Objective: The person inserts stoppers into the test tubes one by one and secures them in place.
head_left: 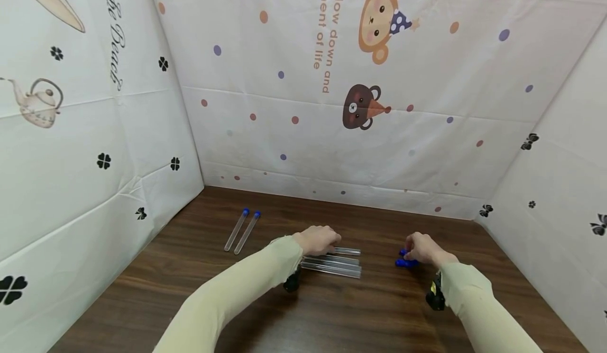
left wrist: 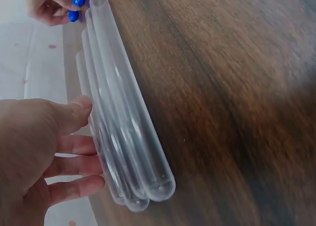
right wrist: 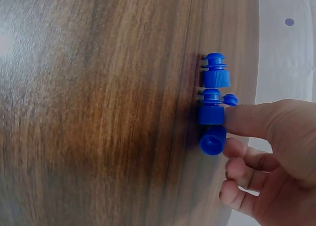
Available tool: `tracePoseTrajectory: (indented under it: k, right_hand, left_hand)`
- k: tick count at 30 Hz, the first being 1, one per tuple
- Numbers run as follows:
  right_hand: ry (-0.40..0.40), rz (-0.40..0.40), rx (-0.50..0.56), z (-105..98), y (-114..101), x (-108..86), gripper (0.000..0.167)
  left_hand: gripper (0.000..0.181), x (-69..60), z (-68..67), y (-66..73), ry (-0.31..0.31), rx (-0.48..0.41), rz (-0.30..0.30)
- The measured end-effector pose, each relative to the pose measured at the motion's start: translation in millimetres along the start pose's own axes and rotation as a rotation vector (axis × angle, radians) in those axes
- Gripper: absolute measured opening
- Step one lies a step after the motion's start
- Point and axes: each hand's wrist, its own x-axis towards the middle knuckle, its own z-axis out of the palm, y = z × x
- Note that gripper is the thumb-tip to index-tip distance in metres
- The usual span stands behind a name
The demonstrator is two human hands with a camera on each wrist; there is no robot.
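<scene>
Several clear test tubes (head_left: 334, 270) without caps lie side by side on the brown table. My left hand (head_left: 316, 239) reaches over them from the far side. Its thumb and fingertips (left wrist: 81, 107) pinch the edge of the farthest tube, partly hidden in the head view. To the right, several blue ribbed caps (right wrist: 215, 77) lie in a short row, one showing its hollow end. My right hand (head_left: 424, 248) is at the far side of these caps. Its thumb and index finger pinch a blue cap (right wrist: 229, 100), mostly hidden behind the thumb.
Two test tubes (head_left: 244, 233) with blue caps lie parallel at the back left of the wooden table (head_left: 332, 321). White printed cloth (head_left: 303, 142) walls the table at the back and on both sides. A dark wrist device (head_left: 434, 294) sits under the right sleeve.
</scene>
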Motion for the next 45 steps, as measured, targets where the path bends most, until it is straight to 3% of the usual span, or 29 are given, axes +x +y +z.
tracePoseTrajectory:
  k: [11,21,32,37,45]
  right_hand:
    - [0.135,-0.048,0.043,1.3,-4.0,4.2,0.016]
    - [0.25,-0.099,0.114,-0.5,-20.7,8.8,0.026]
    - [0.315,-0.138,0.125,-7.1,-39.1,12.2,0.026]
    - [0.294,-0.12,0.187,-5.6,-40.8,12.2,0.024]
    - [0.285,-0.087,0.23,-1.6,-41.5,13.1,0.017]
  left_hand:
    - [0.006,7.0,5.6,1.9,0.012,0.012,-0.021]
    - [0.004,4.0,5.8,1.2,0.032,0.012,-0.032]
    - [0.014,-0.7,-4.7,-9.5,0.035,0.005,-0.085]
    - [0.015,-2.1,-3.5,-13.8,0.046,-0.004,-0.1]
    - [0.003,-5.4,-3.8,-15.3,0.027,0.0,-0.115]
